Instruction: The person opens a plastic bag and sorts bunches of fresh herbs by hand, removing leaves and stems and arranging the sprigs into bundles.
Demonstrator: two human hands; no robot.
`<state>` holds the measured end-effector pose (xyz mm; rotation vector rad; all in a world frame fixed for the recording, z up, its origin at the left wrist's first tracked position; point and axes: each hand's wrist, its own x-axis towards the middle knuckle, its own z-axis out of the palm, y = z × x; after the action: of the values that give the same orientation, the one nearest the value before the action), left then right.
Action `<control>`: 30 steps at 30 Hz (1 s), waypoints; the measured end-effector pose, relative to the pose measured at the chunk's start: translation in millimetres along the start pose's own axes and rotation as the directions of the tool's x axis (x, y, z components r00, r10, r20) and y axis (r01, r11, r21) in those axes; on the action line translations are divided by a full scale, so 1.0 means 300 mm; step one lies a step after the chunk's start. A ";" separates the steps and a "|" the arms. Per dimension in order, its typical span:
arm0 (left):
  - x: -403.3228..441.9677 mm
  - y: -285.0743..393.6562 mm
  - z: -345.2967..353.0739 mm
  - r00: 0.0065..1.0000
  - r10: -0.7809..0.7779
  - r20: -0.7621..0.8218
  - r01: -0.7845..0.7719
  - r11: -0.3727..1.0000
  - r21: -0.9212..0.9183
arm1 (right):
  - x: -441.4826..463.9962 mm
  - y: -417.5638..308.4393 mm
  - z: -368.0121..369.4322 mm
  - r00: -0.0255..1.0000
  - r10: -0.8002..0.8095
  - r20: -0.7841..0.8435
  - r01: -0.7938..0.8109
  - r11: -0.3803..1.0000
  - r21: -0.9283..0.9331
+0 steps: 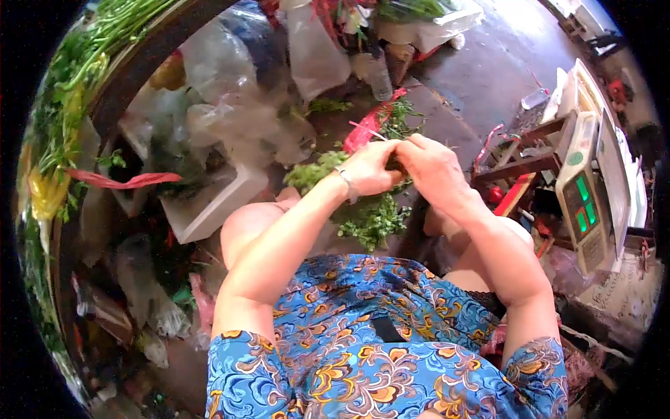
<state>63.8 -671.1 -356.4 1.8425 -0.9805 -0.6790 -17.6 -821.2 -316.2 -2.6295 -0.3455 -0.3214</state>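
Note:
My left hand (370, 167) and my right hand (434, 170) meet in front of me, fingers closed together around a bunch of leafy green herbs (377, 222). Its frilly leaves hang below my hands, while the stems are mostly covered by my fingers. A thin pale strip sticks up beside my left hand; I cannot tell whether it is held. Just beyond lies a red plastic strip (363, 131), with more green sprigs (401, 115) alongside it. Paler feathery greens (317, 171) show to the left of my left wrist.
A scale with green digits (585, 195) stands at the right, near a wooden stool-like frame (520, 157). Clear plastic bags (317, 56) and a white foam box (216, 202) crowd the left. Long-stemmed greens (91, 63) line a ledge at far left. A clear bottle (379, 80) lies ahead.

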 end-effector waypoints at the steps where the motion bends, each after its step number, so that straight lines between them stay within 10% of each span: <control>1: 0.002 -0.009 0.005 1.000 0.015 -0.004 -0.015 1.000 -0.009 | 0.000 -0.004 0.000 0.999 0.043 0.006 -0.043 0.999 0.023; 16: -0.005 0.018 0.054 0.825 0.430 -0.366 0.005 0.643 0.766 | 0.006 0.013 0.016 0.967 0.253 -0.025 -0.249 0.963 0.099; 20: -0.001 0.039 0.072 0.882 0.028 -0.471 0.152 0.928 0.339 | 0.019 0.025 0.017 0.945 0.326 -0.029 -0.311 0.922 0.231; 25: 0.021 -0.020 0.036 0.938 -0.107 -0.329 0.055 0.985 -0.163 | 0.020 0.055 0.041 0.918 0.395 0.032 -0.371 0.830 0.417; 30: 0.001 0.015 0.043 0.914 -0.131 -0.384 0.092 0.989 -0.117 | 0.025 0.051 0.049 0.901 0.396 0.176 -0.406 0.629 0.663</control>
<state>52.3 -678.5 -357.8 1.8637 -0.5734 -0.3918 -3.5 -825.9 -333.1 -1.8786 0.1267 -0.0029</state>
